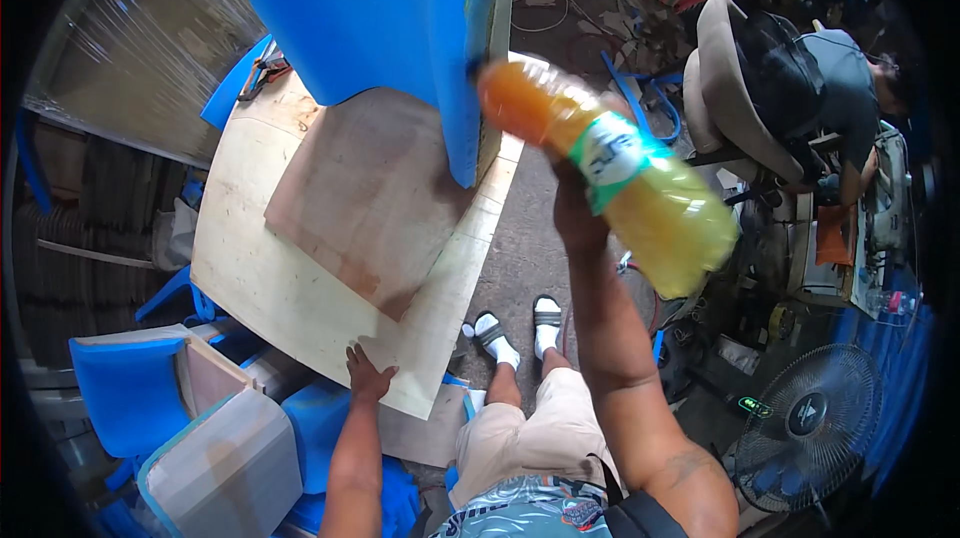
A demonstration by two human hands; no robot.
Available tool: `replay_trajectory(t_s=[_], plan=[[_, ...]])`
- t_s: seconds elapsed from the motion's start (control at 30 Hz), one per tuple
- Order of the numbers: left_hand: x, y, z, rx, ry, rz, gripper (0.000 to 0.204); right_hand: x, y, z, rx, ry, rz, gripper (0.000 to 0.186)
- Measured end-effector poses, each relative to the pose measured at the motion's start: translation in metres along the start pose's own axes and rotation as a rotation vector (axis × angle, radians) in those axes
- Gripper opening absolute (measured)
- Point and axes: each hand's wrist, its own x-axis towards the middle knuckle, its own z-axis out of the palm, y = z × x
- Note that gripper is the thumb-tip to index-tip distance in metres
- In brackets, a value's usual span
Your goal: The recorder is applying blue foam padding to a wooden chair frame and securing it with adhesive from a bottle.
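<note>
My right hand [580,203] is raised and wrapped round a clear plastic bottle [655,193] of yellow-to-orange liquid with a green and white label. The bottle lies tilted in the air, its neck pointing left toward the edge of a blue foam-covered seat shell [350,18]. I cannot tell whether the neck touches the foam. Low on the left, my left hand [370,375] lies with fingers apart on the near edge of a pale plywood sheet [250,248]. A smaller brown board [365,188] rests on that sheet, and the seat shell stands over its far part.
Blue and grey foam seat parts [225,458] are piled at the lower left. A black fan [808,413] stands at the lower right. Another person [845,88] sits at the far right beside a beige chair [715,78]. Scraps litter the floor [515,228] toward the back.
</note>
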Motion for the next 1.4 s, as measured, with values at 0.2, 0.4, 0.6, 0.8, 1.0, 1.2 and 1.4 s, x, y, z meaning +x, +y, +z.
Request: replay_trajectory(t_s=[0.2,0.4,0.6,0.8,1.0,1.2,1.4], plan=[[0.003,0.007,0.041,0.094,-0.057,0.005,0.131,-0.005,-0.012,-0.005,-0.094,-0.077,0.077,0.067],[-0.001,0.019,0.038,0.175,-0.088,-0.002,0.145,0.013,-0.013,0.012,-0.095,-0.066,-0.098,0.061],[0.002,0.028,0.044,0.343,-0.145,-0.042,0.154,-0.041,0.019,-0.004,0.164,-0.138,0.134,0.063],[-0.001,0.028,0.047,0.215,-0.084,-0.058,0.156,0.012,-0.014,0.005,-0.011,-0.078,0.077,0.068],[-0.001,0.035,0.047,0.325,-0.095,-0.022,0.156,-0.089,0.062,-0.013,0.048,-0.188,0.227,0.063],[-0.003,0.02,0.048,0.232,0.003,0.008,0.155,-0.04,0.03,0.002,0.156,-0.087,0.003,0.073],[-0.003,0.037,0.04,0.25,-0.067,-0.013,0.154,-0.101,0.067,-0.003,0.456,-0.077,0.204,0.067]])
